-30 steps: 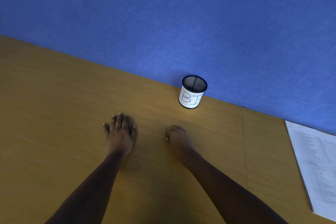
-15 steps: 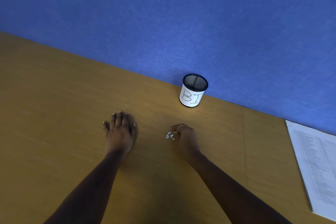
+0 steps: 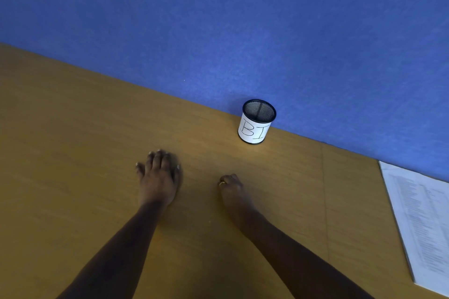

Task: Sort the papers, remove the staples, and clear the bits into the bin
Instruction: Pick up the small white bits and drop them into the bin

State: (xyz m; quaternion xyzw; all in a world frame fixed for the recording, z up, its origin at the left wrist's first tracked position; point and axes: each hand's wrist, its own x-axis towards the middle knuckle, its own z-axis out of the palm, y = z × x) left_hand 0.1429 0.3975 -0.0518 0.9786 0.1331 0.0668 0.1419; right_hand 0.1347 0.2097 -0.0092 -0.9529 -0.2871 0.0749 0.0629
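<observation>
My left hand (image 3: 159, 177) lies flat on the wooden table (image 3: 73, 153), palm down, fingers slightly spread, holding nothing. My right hand (image 3: 232, 188) rests a hand's width to its right, fingers curled under into a loose fist, a ring showing on one finger. No white bits show on the table; anything under the curled fingers is hidden. The bin (image 3: 255, 128), a small black mesh cup wrapped in white paper lettered "BI", stands upright against the blue wall, beyond and slightly right of my right hand.
A stack of printed papers (image 3: 422, 221) lies at the table's right edge, partly out of view. A blue wall (image 3: 243, 19) runs along the table's far side. A seam crosses the tabletop right of my right hand.
Half a second ago a small cluster of white bits lay just left of my right hand. That hand has shifted left over the spot and the bits are out of sight. My left hand stayed put.
</observation>
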